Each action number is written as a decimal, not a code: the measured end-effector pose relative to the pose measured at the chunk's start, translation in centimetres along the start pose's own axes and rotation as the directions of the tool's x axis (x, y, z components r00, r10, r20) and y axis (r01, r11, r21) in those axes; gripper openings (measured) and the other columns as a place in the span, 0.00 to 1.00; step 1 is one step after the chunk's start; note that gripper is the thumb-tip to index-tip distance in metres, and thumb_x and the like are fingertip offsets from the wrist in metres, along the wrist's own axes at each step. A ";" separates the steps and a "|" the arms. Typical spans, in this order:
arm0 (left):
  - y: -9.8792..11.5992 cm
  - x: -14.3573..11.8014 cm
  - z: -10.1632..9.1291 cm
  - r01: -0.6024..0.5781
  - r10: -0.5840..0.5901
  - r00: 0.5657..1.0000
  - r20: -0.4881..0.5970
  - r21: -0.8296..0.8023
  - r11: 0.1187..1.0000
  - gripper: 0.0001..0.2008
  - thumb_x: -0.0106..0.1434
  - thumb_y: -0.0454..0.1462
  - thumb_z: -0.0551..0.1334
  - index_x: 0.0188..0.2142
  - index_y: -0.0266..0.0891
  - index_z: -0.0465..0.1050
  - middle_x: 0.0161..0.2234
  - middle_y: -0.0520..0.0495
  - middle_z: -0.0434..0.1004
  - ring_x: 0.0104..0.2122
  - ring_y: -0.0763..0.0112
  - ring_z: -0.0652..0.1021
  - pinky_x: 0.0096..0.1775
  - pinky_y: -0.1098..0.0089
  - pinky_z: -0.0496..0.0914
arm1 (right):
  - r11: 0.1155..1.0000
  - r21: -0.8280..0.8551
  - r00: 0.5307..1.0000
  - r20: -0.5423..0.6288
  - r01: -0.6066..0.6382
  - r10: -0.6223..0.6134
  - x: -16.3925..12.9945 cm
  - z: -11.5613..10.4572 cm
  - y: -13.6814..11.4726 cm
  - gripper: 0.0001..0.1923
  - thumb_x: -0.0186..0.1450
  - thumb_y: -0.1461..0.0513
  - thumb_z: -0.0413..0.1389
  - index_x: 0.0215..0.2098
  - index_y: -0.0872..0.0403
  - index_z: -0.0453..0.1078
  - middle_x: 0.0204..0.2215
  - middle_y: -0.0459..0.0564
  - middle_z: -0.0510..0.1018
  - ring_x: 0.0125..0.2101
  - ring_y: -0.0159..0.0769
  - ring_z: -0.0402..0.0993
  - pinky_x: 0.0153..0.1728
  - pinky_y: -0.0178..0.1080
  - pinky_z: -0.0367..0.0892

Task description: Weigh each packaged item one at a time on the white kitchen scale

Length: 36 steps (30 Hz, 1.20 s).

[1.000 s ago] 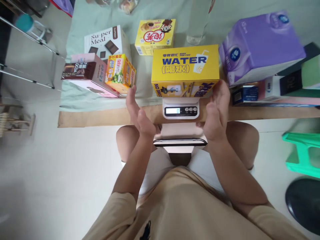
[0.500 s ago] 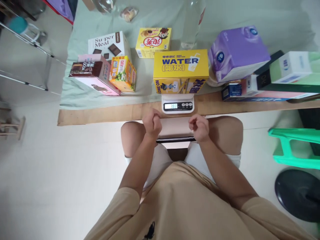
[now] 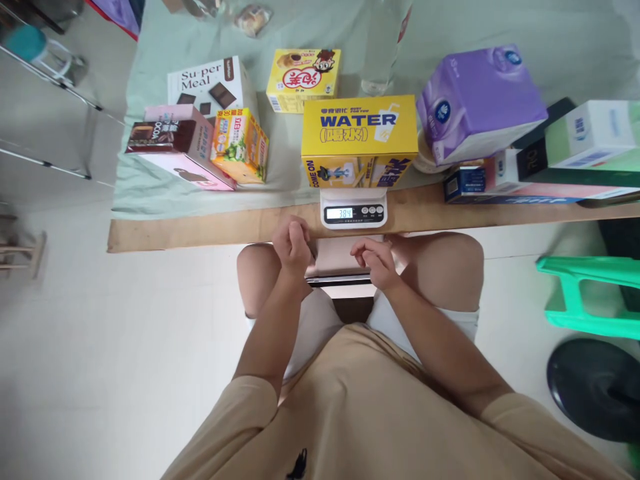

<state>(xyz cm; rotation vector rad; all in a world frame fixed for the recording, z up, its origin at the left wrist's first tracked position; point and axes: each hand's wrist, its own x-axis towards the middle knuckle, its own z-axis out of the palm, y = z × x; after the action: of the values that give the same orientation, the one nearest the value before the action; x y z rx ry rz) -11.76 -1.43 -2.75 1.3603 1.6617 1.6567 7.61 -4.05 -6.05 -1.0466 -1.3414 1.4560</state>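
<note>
As it rests on the scale, yellow WATER box, cartoon-printed front, upright.

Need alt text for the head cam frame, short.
A yellow WATER box sits on a small white kitchen scale whose display reads 384. The seated person's left hand and right hand rest curled over a pinkish tablet on their lap; snack boxes crowd the table.
</note>
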 end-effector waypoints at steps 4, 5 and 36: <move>-0.2 0.1 0.5 0.026 -0.025 0.999 -0.031 0.017 1.000 0.31 0.75 0.61 0.52 0.28 0.42 0.70 0.20 0.53 0.66 0.19 0.74 0.65 0.26 0.67 0.64 | 1.000 -0.006 1.000 0.011 -0.002 0.002 0.0 -0.2 0.1 0.28 0.68 0.39 0.53 0.32 0.55 0.73 0.18 0.43 0.64 0.21 0.28 0.58 0.25 0.35 0.55; -0.3 0.2 0.5 0.027 -0.026 0.999 -0.042 0.021 0.999 0.30 0.75 0.61 0.51 0.32 0.42 0.73 0.22 0.52 0.70 0.19 0.75 0.67 0.27 0.68 0.66 | 1.000 -0.007 1.000 0.013 -0.002 0.003 0.0 -0.2 0.1 0.28 0.68 0.39 0.54 0.33 0.55 0.73 0.18 0.43 0.64 0.21 0.28 0.58 0.25 0.35 0.55; 1.1 0.9 -0.2 0.115 -0.120 0.981 -0.151 -0.044 0.992 0.06 0.70 0.32 0.59 0.39 0.41 0.75 0.31 0.51 0.77 0.30 0.74 0.77 0.35 0.73 0.73 | 0.990 -0.137 0.998 0.050 0.036 -0.029 0.0 -0.4 -0.5 0.17 0.67 0.50 0.54 0.32 0.55 0.74 0.19 0.44 0.65 0.22 0.29 0.61 0.27 0.35 0.56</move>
<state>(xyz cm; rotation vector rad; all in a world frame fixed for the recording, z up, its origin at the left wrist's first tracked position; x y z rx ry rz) -11.91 -0.95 -1.35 1.1196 1.7533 1.7505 8.05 -3.88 -5.54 -1.0781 -1.5050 1.3878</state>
